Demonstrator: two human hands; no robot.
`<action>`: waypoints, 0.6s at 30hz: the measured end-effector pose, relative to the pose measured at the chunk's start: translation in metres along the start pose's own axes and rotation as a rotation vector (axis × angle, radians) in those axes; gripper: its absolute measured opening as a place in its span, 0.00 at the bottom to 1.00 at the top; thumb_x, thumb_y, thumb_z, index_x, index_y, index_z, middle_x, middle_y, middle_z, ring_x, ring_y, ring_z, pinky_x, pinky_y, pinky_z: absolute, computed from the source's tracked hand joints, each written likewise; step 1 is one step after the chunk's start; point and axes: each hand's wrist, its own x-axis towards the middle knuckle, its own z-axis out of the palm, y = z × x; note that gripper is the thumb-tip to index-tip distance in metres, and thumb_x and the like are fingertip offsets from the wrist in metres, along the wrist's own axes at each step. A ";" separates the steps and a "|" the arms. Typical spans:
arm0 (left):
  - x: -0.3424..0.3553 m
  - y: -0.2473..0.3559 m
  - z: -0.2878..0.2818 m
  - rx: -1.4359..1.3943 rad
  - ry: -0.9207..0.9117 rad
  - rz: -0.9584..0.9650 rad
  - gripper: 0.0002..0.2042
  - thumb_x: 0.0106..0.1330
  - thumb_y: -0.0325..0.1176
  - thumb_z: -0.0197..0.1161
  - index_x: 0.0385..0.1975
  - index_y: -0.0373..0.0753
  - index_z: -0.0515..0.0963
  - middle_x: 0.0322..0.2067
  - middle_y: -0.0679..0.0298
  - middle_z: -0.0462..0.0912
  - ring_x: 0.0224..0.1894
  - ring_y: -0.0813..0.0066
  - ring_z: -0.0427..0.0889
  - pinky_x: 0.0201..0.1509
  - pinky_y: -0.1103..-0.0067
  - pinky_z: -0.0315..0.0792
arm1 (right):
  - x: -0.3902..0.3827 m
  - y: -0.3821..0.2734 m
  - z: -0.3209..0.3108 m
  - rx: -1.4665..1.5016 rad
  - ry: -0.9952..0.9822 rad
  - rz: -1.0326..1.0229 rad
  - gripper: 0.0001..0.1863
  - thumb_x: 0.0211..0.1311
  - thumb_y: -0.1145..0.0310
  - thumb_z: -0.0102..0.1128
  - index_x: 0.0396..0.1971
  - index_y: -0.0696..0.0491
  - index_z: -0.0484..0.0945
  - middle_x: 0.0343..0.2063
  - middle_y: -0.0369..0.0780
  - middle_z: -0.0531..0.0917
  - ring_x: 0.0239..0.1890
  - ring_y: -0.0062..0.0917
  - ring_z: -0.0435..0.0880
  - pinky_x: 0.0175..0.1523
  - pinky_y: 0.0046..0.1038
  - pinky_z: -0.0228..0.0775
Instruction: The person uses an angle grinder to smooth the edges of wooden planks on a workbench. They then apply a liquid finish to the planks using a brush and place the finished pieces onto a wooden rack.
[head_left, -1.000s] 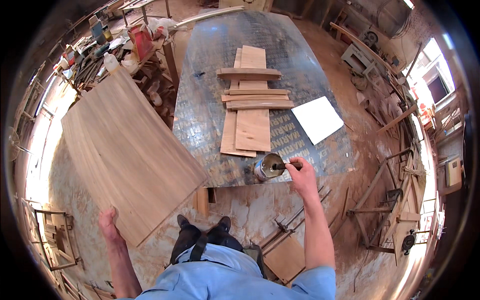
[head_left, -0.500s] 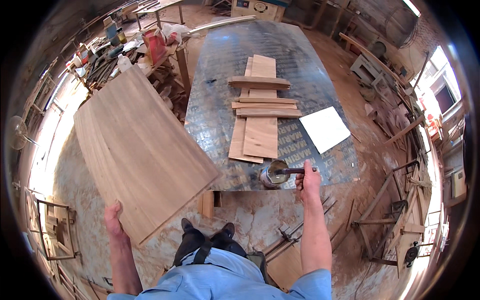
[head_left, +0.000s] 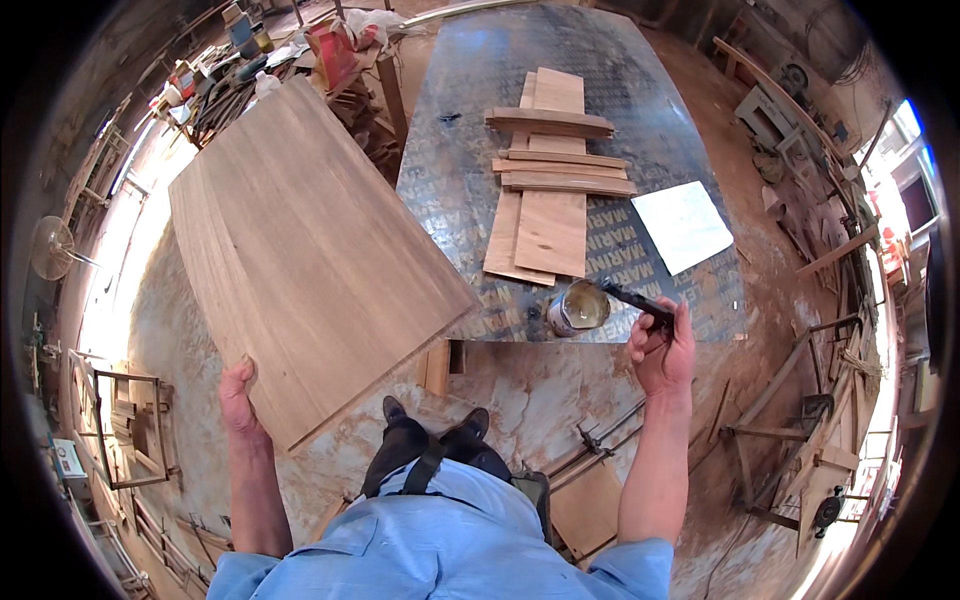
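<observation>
My left hand grips the lower left edge of a large wooden panel, which is held at my left beside the table. My right hand is closed on a dark brush, raised at the right of an open metal can of liquid, its tip by the can's rim. The can stands near the front edge of a dark printed table board. Behind it lie stacked boards with short wooden strips laid across them, and a white sheet is at their right.
A cluttered bench with scrap wood and containers is at the back left. A standing fan is at the far left. Metal and wooden frames are on the right; long clamps and a board lie on the floor by my feet.
The brush has lifted from inside the can to its rim, tilting upward as my right hand moved right. The view has shifted slightly; my left hand still holds the panel.
</observation>
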 end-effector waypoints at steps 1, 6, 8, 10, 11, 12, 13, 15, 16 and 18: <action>0.001 0.000 -0.001 0.026 0.046 -0.015 0.23 0.61 0.33 0.56 0.57 0.31 0.70 0.49 0.53 0.81 0.48 0.58 0.82 0.56 0.61 0.78 | -0.011 0.000 0.008 -0.013 -0.104 -0.032 0.16 0.75 0.53 0.48 0.40 0.50 0.75 0.23 0.39 0.79 0.20 0.25 0.77 0.18 0.24 0.63; 0.004 0.000 0.003 0.000 0.020 -0.061 0.28 0.62 0.35 0.55 0.64 0.32 0.65 0.55 0.50 0.78 0.54 0.52 0.81 0.60 0.57 0.76 | -0.049 0.008 0.041 -0.186 -0.323 -0.189 0.08 0.67 0.78 0.50 0.44 0.59 0.75 0.30 0.46 0.83 0.25 0.30 0.83 0.26 0.27 0.76; 0.002 -0.002 0.006 0.003 0.026 -0.048 0.24 0.60 0.32 0.56 0.58 0.30 0.69 0.50 0.51 0.81 0.50 0.56 0.83 0.57 0.60 0.78 | -0.054 0.012 0.049 -0.294 -0.352 -0.173 0.10 0.66 0.79 0.52 0.46 0.61 0.75 0.31 0.47 0.83 0.27 0.29 0.84 0.27 0.26 0.77; 0.001 -0.003 0.009 0.000 0.045 -0.044 0.23 0.59 0.31 0.56 0.55 0.29 0.71 0.48 0.52 0.82 0.47 0.58 0.84 0.55 0.62 0.80 | -0.056 0.016 0.053 -0.321 -0.384 -0.144 0.13 0.64 0.79 0.56 0.48 0.63 0.75 0.32 0.46 0.84 0.28 0.26 0.84 0.28 0.23 0.77; 0.000 -0.003 0.009 0.008 0.043 -0.040 0.23 0.59 0.30 0.56 0.55 0.29 0.71 0.48 0.52 0.82 0.47 0.58 0.84 0.54 0.62 0.80 | -0.055 0.018 0.054 -0.367 -0.387 -0.131 0.12 0.65 0.78 0.56 0.47 0.62 0.75 0.31 0.46 0.84 0.28 0.27 0.84 0.28 0.24 0.77; 0.000 -0.003 0.009 -0.025 -0.011 -0.042 0.23 0.59 0.30 0.56 0.55 0.29 0.71 0.48 0.52 0.82 0.47 0.58 0.84 0.54 0.62 0.80 | -0.054 0.020 0.055 -0.396 -0.396 -0.117 0.11 0.65 0.78 0.56 0.47 0.62 0.74 0.31 0.47 0.83 0.28 0.28 0.84 0.28 0.26 0.77; 0.001 -0.004 0.009 0.040 0.031 -0.033 0.24 0.60 0.32 0.55 0.57 0.30 0.70 0.50 0.52 0.81 0.49 0.56 0.83 0.56 0.60 0.79 | -0.053 0.021 0.055 -0.408 -0.409 -0.105 0.11 0.65 0.77 0.56 0.46 0.61 0.74 0.31 0.47 0.83 0.28 0.29 0.84 0.27 0.27 0.78; 0.000 -0.003 0.007 0.071 0.033 -0.040 0.26 0.62 0.35 0.54 0.61 0.32 0.67 0.54 0.51 0.79 0.53 0.54 0.81 0.60 0.57 0.75 | -0.053 0.024 0.055 -0.373 -0.424 -0.069 0.12 0.65 0.78 0.58 0.47 0.61 0.74 0.31 0.47 0.83 0.28 0.29 0.84 0.28 0.26 0.77; -0.001 -0.003 0.007 0.089 -0.012 -0.027 0.25 0.62 0.35 0.54 0.59 0.32 0.68 0.53 0.52 0.80 0.52 0.54 0.81 0.60 0.57 0.76 | -0.053 0.026 0.055 -0.384 -0.427 -0.065 0.12 0.65 0.78 0.57 0.47 0.61 0.74 0.31 0.47 0.83 0.28 0.29 0.84 0.27 0.26 0.77; -0.002 -0.003 0.006 0.078 -0.057 -0.037 0.23 0.61 0.35 0.54 0.56 0.32 0.71 0.52 0.53 0.80 0.51 0.55 0.82 0.59 0.58 0.76 | -0.051 0.028 0.055 -0.386 -0.433 -0.043 0.12 0.64 0.78 0.57 0.48 0.61 0.75 0.32 0.46 0.83 0.28 0.26 0.84 0.27 0.24 0.77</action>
